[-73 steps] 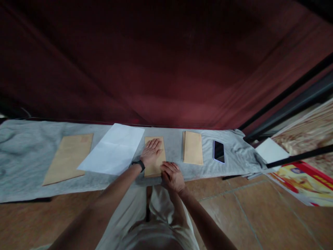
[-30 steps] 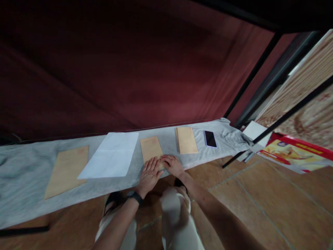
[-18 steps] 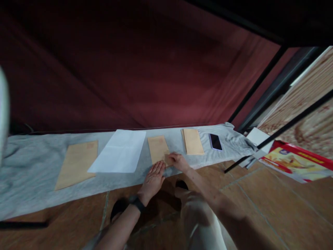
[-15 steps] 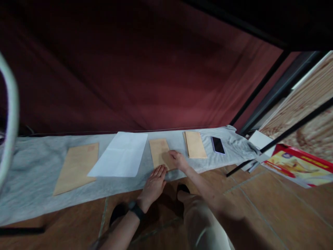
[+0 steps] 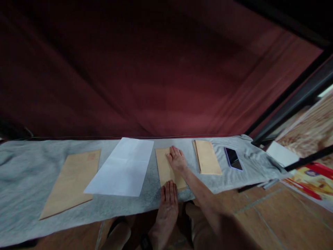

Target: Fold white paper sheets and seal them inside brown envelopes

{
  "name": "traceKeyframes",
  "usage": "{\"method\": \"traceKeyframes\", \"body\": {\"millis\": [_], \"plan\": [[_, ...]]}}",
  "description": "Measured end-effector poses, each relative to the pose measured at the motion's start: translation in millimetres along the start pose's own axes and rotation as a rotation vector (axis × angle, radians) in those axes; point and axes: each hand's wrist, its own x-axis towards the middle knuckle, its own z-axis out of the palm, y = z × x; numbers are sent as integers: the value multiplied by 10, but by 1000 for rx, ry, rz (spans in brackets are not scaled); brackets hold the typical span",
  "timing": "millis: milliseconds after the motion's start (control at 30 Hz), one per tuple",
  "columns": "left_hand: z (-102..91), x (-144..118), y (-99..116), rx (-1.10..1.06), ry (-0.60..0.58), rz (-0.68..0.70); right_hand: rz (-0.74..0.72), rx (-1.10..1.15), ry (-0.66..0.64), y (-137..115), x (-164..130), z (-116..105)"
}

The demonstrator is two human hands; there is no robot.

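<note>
Two flat hands are pressed on a small brown envelope on a grey cloth.

The grey cloth (image 5: 31, 163) is spread over the tabletop below a dark red curtain (image 5: 156, 69). On it are laid, largest first, a white sheet (image 5: 122, 168), a large brown envelope (image 5: 71, 182) at far left, another envelope (image 5: 208, 162) and a phone (image 5: 233, 158) at right. The small envelope (image 5: 164, 166) lies in the middle: the right hand (image 5: 177, 159) is laid open-palmed on its far end, the left hand (image 5: 168, 198) flat at its near edge, nothing gripped.
</note>
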Motion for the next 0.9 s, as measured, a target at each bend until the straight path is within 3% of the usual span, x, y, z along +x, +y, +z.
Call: {"method": "traceKeyframes", "body": {"millis": [200, 433, 567, 733, 900], "plan": [[59, 18, 96, 42, 2, -47, -41, -31, -6, -127, 66, -77], [-50, 16, 109, 51, -41, -10, -259, 5, -101, -407, -264, -123], [-159, 36, 114, 5, -105, -25, -354, 52, -197, -400, -469, -218], [-306, 85, 53, -16, -179, 1, -342, 148, -306, -342, -763, -350], [-367, 88, -37, -86, -199, 33, -347, 230, -332, -252, -987, -430]]}}
